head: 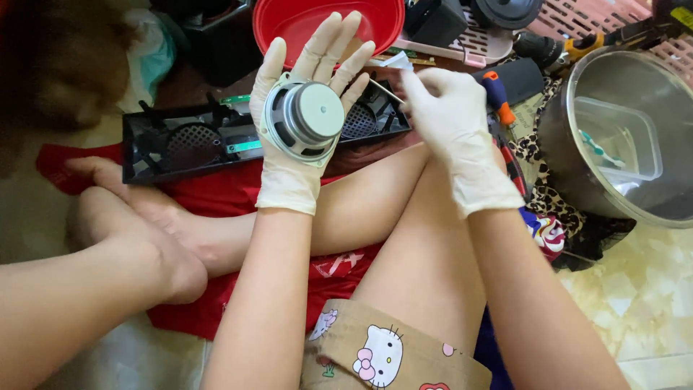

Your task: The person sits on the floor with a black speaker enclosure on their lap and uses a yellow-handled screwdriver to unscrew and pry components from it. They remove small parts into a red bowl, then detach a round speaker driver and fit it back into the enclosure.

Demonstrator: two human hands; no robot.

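Observation:
My left hand (303, 115), in a white glove, holds up a round grey speaker driver (304, 119) with its magnet facing me, fingers spread behind it. My right hand (451, 123), also gloved, is closed around a thin metal tool (386, 90) whose tip points toward the speaker's right edge. A long black speaker housing (188, 144) with mesh grilles lies on red cloth just behind the left hand. I sit cross-legged on the floor with both legs under my arms.
A red plastic bowl (328, 22) stands behind the hands. An orange-handled screwdriver (498, 94) lies right of my right hand. A large metal pot (621, 137) with a clear plastic box inside sits at right. A pink plastic basket (577, 22) and black parts lie at the back.

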